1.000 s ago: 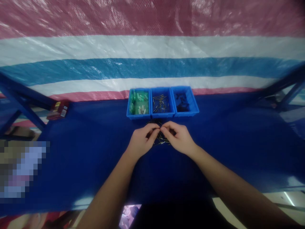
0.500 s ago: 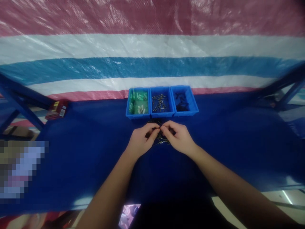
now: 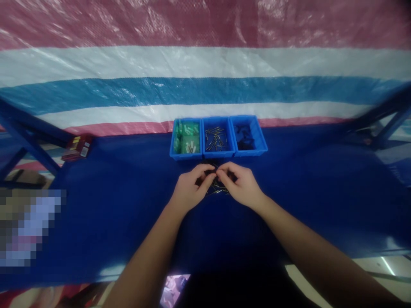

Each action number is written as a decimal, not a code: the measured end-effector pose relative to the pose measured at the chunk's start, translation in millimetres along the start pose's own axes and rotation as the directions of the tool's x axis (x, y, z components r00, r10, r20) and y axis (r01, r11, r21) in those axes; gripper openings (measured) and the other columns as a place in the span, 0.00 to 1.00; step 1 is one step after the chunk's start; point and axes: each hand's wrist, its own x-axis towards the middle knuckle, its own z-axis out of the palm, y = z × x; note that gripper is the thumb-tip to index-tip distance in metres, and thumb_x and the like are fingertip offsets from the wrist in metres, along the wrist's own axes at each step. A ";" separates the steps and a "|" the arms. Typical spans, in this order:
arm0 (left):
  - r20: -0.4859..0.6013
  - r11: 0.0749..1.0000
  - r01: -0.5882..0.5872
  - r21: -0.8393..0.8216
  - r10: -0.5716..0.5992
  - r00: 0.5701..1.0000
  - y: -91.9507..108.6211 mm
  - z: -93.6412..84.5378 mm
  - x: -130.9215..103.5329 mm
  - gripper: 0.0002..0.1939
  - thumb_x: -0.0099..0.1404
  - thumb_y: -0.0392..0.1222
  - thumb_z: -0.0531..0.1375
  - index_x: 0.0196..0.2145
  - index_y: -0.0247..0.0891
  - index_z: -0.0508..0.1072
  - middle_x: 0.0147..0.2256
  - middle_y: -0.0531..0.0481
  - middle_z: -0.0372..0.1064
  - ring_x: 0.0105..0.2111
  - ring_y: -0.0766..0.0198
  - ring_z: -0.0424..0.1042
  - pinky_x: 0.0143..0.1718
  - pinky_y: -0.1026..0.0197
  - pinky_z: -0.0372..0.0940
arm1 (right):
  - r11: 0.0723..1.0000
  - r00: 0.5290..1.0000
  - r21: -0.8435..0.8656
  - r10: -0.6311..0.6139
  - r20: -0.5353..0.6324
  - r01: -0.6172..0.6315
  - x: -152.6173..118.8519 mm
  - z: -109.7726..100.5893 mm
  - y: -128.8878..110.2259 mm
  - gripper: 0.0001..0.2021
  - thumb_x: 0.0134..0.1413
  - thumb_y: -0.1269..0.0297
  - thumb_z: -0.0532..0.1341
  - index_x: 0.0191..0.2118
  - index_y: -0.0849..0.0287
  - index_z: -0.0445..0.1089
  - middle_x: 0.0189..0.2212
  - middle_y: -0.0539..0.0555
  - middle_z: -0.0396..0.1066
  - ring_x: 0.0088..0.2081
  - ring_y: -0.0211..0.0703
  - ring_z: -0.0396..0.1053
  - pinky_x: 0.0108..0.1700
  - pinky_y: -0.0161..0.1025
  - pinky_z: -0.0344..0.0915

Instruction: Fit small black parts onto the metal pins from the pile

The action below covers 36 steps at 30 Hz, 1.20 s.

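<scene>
Striped sheeting (image 3: 205, 92), blue tabletop (image 3: 321, 184), seemingly dim

Dim overall, with a cool cast; lit softly, source not identifiable; flecked with white glare on the striped sheet (image 3: 205, 92), strongest upper left and top; washed pale at the near edge of the counter (image 3: 321, 184), sinking to near black at bottom centre; murky inside the right-hand bin (image 3: 246, 139); bowed and stretched toward the sides, wide-angle style; soft on the hands (image 3: 190, 190) and metal pieces (image 3: 218, 188), fine detail lost; smeared at the outer edges; blocky pixelation lower left.
</scene>
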 end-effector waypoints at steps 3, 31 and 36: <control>0.001 1.000 -0.001 -0.006 0.001 1.000 -0.7 1.3 -0.5 0.07 0.69 0.41 0.60 0.44 0.41 0.75 0.24 0.58 0.71 0.21 0.72 0.69 0.28 0.70 0.64 | 1.000 1.000 -0.009 -0.002 0.005 0.002 0.3 -0.1 -0.6 0.08 0.64 0.61 0.60 0.37 0.58 0.73 0.28 0.50 0.75 0.27 0.36 0.69 0.29 0.34 0.64; 0.015 1.000 0.014 0.026 -0.014 1.000 -0.1 -0.6 0.5 0.07 0.70 0.44 0.59 0.41 0.40 0.75 0.27 0.55 0.73 0.24 0.71 0.71 0.27 0.69 0.64 | 0.998 0.998 -0.028 -0.049 -0.044 0.048 0.4 2.6 3.4 0.06 0.62 0.62 0.62 0.41 0.57 0.75 0.29 0.50 0.75 0.29 0.38 0.71 0.32 0.36 0.68; 0.006 1.000 0.005 -0.012 -0.005 1.000 -0.6 1.0 -0.5 0.07 0.70 0.41 0.59 0.44 0.41 0.74 0.23 0.59 0.68 0.20 0.72 0.67 0.27 0.70 0.64 | 0.999 0.998 -0.035 -0.041 -0.052 0.039 0.6 2.1 3.3 0.06 0.62 0.62 0.61 0.40 0.57 0.74 0.29 0.51 0.75 0.28 0.38 0.71 0.31 0.36 0.68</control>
